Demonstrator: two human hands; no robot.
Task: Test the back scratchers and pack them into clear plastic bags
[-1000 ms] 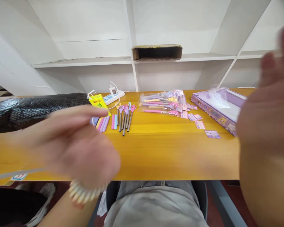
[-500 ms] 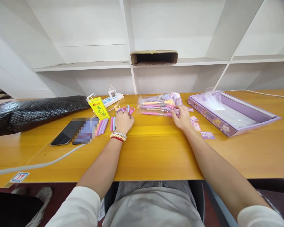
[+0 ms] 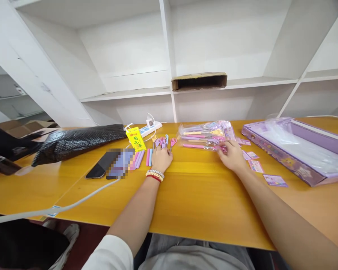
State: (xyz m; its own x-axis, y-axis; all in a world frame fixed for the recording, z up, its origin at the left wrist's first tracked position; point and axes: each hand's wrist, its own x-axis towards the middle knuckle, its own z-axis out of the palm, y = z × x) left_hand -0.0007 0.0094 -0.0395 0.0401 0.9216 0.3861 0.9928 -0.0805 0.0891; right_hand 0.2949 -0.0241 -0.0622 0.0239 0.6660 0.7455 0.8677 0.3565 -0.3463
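My left hand (image 3: 161, 159) lies over several small back scratchers (image 3: 163, 141) with hand-shaped heads in yellow, purple, blue and pink. Its fingers curl down around their stems, and the handles are mostly hidden below the palm. One pink back scratcher (image 3: 173, 141) sticks out beside the thumb, a little apart from the others. On the right, my right hand (image 3: 231, 155) pinches the near right edge of a pile of back scratchers in clear plastic bags (image 3: 204, 134). Loose pink and purple handles (image 3: 140, 159) lie left of my left hand.
A purple open box (image 3: 287, 157) with clear plastic in it stands right, near small printed cards (image 3: 275, 180). To the left are a yellow tea packet (image 3: 135, 139), dark phone (image 3: 103, 165), black wrapped bundle (image 3: 81, 142), power strip (image 3: 150, 129) and white cable (image 3: 81, 198).
The view has turned left, so everything appears farther right. The pink back scratcher beside my left thumb stands slightly more apart from the others. My right hand stays at the bagged pile.
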